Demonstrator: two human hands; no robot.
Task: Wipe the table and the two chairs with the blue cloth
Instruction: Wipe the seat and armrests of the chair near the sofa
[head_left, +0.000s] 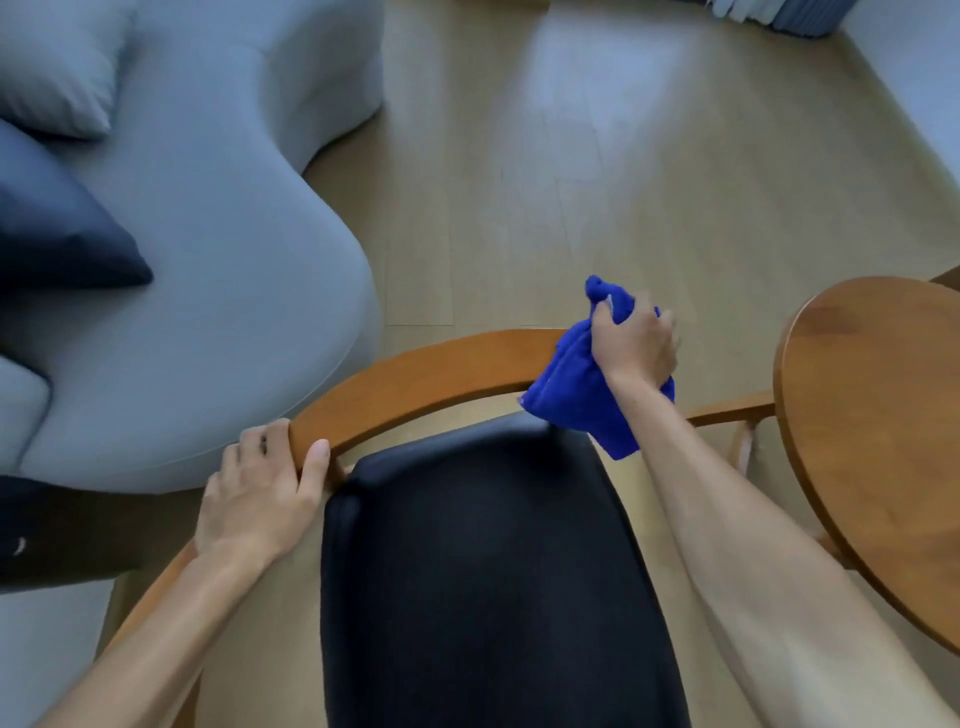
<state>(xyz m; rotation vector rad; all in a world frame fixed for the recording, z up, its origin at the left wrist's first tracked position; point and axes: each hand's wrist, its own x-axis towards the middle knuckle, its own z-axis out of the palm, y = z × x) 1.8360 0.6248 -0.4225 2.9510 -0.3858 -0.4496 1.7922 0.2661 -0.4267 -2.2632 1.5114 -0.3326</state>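
Your right hand (635, 344) grips the soft, light blue cloth (582, 395) bunched against the chair (415, 384) rail, while your left hand (262, 493) clasps the rail's end.

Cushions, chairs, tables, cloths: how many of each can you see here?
Cushions: 2, one pale, one dark
Chairs: 1
Tables: 1
Cloths: 1, gripped by the right hand
Total: 5

table (883, 415) cut by right edge, cloth (576, 395) hiding chair rail (415, 379) section
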